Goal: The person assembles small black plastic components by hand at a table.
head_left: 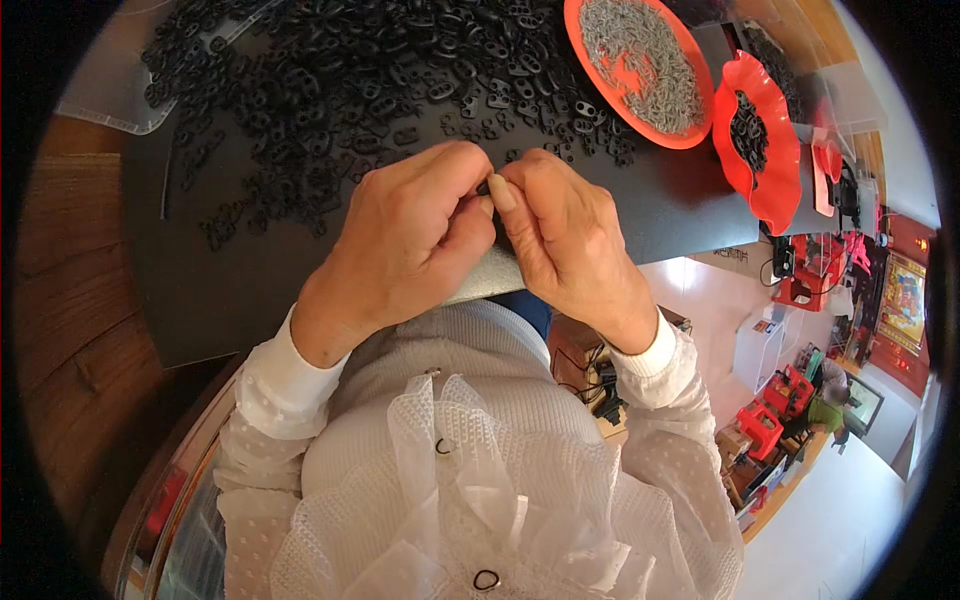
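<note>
My left hand [415, 225] and my right hand [572, 235] meet at the near edge of a dark tabletop [660, 215]. Between their fingertips sits a small black plastic piece [483, 187], mostly hidden by the fingers and thumbs. Both hands are closed in a pinch around it. Just beyond them spreads a large heap of black plastic pieces [400, 75], many with two holes. An orange-red plate [690, 135] of small silvery metal pieces, seemingly springs, stands to the far right of the hands.
Right of the plate is a red wavy-rimmed bowl [735, 195] with small black parts. A clear plastic container [105, 100] lies at the far left. Dark wooden boards [75, 270] flank the table on the left. Red stools [762, 430] and a person in green [825, 412] appear in the background, right.
</note>
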The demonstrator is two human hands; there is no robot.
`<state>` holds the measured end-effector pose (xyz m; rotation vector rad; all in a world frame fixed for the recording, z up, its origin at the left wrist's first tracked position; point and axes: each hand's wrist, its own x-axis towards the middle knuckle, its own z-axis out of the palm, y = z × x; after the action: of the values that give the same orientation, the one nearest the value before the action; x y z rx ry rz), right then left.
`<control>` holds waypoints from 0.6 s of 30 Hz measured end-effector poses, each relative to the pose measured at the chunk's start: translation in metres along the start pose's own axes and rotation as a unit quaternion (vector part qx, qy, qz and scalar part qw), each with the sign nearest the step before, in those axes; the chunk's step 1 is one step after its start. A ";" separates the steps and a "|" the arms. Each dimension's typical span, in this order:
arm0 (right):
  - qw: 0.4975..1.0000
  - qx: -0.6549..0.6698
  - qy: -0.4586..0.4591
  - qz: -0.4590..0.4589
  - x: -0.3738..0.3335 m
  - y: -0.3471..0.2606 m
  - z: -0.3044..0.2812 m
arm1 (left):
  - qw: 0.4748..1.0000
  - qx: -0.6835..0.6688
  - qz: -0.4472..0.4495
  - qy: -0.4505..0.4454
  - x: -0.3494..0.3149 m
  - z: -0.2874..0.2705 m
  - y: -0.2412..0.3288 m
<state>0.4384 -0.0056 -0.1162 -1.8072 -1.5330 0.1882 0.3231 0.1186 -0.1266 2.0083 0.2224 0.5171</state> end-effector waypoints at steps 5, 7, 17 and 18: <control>0.999 -0.002 -0.018 -0.029 0.000 0.019 -0.028 | 0.999 -0.028 0.004 0.015 0.009 0.003 0.000; 0.997 -0.071 0.016 -0.004 0.007 0.043 -0.051 | 0.998 -0.056 -0.025 0.026 0.012 0.004 -0.002; 0.940 -0.336 -0.049 0.036 0.044 0.163 -0.090 | 0.980 -0.174 -0.075 0.061 0.035 0.019 -0.022; 0.938 -0.336 -0.067 0.045 0.043 0.165 -0.091 | 0.978 -0.183 -0.084 0.060 0.036 0.019 -0.026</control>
<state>0.6301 -0.0082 -0.1379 -2.4359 -1.7428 -0.2044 0.3654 0.1290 -0.1474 1.5867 0.3419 0.5309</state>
